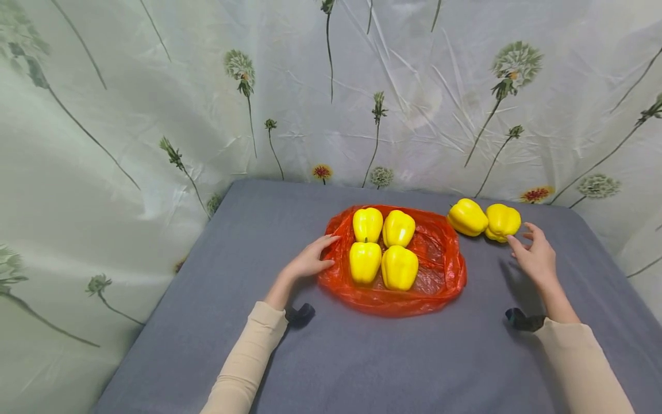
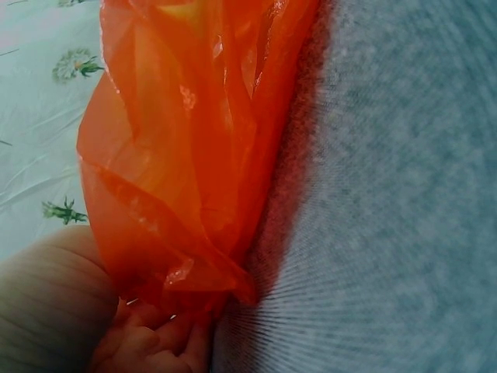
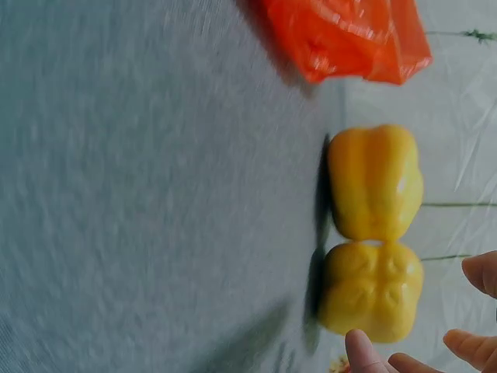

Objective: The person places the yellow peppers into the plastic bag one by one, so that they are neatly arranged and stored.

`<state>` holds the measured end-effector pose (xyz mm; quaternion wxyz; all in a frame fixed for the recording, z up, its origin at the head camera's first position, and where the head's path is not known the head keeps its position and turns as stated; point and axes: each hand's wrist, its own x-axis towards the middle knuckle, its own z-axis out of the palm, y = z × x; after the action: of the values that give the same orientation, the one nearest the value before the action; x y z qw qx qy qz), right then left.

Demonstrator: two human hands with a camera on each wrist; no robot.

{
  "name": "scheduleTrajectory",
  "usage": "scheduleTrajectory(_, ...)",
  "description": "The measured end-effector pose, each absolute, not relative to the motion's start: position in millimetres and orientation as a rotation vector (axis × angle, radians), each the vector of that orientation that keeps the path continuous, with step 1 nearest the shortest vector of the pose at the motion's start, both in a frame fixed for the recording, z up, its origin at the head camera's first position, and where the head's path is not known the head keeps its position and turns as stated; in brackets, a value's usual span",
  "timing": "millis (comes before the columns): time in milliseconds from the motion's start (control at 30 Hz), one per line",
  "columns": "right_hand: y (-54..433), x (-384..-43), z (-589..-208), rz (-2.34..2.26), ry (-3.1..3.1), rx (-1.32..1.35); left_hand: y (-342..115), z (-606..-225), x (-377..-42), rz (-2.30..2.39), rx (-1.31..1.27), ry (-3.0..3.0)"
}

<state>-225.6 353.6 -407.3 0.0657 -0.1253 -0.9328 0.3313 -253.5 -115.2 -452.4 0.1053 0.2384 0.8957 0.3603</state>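
Note:
In the head view, a red plastic bag point(image 1: 439, 299) lies spread open with several yellow bell peppers point(image 1: 400, 268) grouped in its left half. My left hand point(image 1: 309, 259) holds the bag's left edge between thumb and fingers. Up close in the left wrist view, the bag's bunched film point(image 2: 178, 210) hides part of those fingers. Right of the bag, two more yellow bell peppers, a left one point(image 1: 467, 217) and a right one point(image 1: 503, 222), lie side by side on the table. My right hand point(image 1: 538, 256) has its fingers spread, fingertips right at the right pepper's near side.
A grey cloth-covered table point(image 1: 403, 362) bears everything. Behind and to the left hangs a pale curtain point(image 1: 310, 103) printed with dandelions. Dark wrist-worn devices show under both wrists, the left one point(image 1: 301, 316) and the right one point(image 1: 522, 319).

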Motion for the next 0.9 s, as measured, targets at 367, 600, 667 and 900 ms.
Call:
scheduleTrajectory(367,371.7,-239.8,-412.7,1.043,-2.84,-0.498,-115.3,-453.1,-252.1,1.06,0.703,2.639)
scheduleTrajectory(600,377.4,-258.9,-421.5,1.165,-2.821,-0.61,-115.8,-451.5,-251.0,1.082,0.703,2.635)
scheduleTrajectory(667,379.0,-263.6,-423.8,1.184,-2.807,-0.644,-115.5,-451.3,-251.0,1.078,0.708,2.637)
scheduleTrajectory(900,378.2,-273.9,-423.9,1.315,-2.745,-0.72,-115.0,-453.1,-252.9,1.078,0.705,2.643)
